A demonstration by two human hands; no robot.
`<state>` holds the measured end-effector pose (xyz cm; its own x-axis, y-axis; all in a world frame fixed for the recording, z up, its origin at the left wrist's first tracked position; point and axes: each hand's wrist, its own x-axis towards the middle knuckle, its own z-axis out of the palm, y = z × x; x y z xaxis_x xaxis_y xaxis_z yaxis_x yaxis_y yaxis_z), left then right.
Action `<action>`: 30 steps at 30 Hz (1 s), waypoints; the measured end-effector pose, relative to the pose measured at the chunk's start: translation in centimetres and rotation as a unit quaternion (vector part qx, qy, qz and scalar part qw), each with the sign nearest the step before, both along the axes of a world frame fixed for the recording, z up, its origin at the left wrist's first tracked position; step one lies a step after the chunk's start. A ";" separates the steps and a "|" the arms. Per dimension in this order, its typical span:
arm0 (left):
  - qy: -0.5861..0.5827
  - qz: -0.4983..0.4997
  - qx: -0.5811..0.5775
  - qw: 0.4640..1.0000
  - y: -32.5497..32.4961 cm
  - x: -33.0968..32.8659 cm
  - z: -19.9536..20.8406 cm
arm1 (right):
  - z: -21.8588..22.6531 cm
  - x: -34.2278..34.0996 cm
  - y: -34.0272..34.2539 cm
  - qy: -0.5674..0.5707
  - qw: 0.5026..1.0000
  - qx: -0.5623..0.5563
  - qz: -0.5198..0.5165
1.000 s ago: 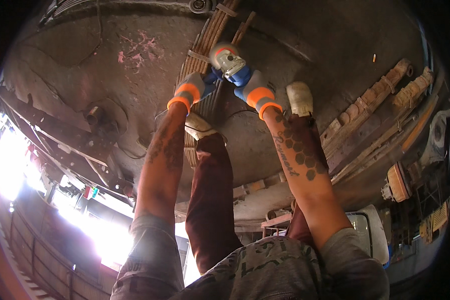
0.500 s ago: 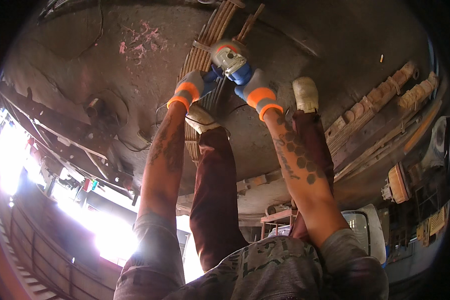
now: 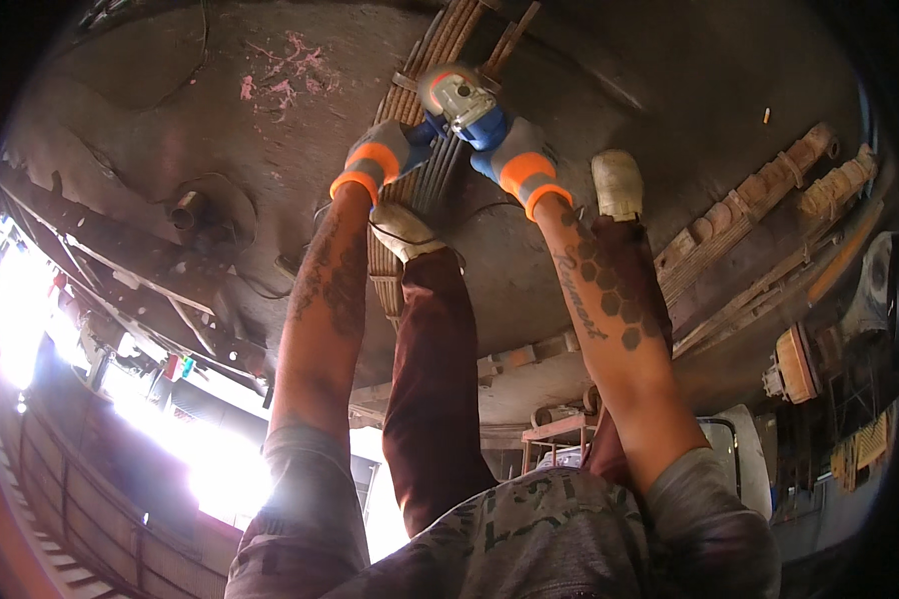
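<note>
An angle grinder (image 3: 466,104) with a silver head and blue body is in both my gloved hands. My left hand (image 3: 386,154), in a grey and orange glove, closes round its side handle. The grinder's body is in the grip of my right hand (image 3: 515,160), gloved alike. The disc lies over a long bundle of rusty leaf springs (image 3: 402,105) on the floor; contact between them cannot be made out. A cord (image 3: 489,207) runs behind the right wrist. The fingers are partly hidden by the tool.
My left shoe (image 3: 402,232) rests on the leaf springs, and my right shoe (image 3: 618,186) stands beside them on the floor. More rusty leaf springs (image 3: 729,220) lie at the right. A metal cylinder (image 3: 189,210) sits at the left near metal beams (image 3: 120,270).
The grinder has shifted slightly up and to the left along the leaf springs. Both hands stay on it, with the left moving slightly left and the view shifting a little.
</note>
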<state>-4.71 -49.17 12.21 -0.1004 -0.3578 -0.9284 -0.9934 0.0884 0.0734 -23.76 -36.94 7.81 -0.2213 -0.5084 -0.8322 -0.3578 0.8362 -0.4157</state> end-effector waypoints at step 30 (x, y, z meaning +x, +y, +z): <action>-0.001 -0.047 -0.113 0.992 1.4 -0.6 1.3 | -2.9 3.5 3.3 -0.065 0.976 -0.141 -0.152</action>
